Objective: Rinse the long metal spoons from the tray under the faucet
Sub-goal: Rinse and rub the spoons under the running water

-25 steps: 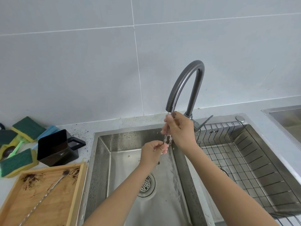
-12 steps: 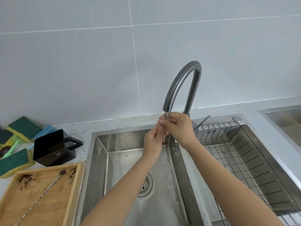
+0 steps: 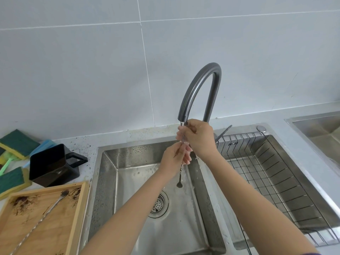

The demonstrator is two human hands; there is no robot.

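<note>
Both hands are gripping one spoon (image 3: 180, 178) under the faucet (image 3: 197, 92) — right hand (image 3: 197, 138) closed around its top at the spout, left hand (image 3: 173, 159) pinching the shaft just below. It is hanging upright, its free end down over the sink (image 3: 128, 159). A second spoon (image 3: 39, 223) is lying aslant in the stained tray (image 3: 78, 214), nearer the left hand.

Both hands — left hand (image 3: 173, 159), right hand (image 3: 199, 138) — grip spoon (image 3: 180, 178) under faucet (image 3: 199, 89)

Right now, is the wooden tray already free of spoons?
No, one long metal spoon lies on the wooden tray among dark crumbs, while both hands hold another spoon under the faucet.
</note>
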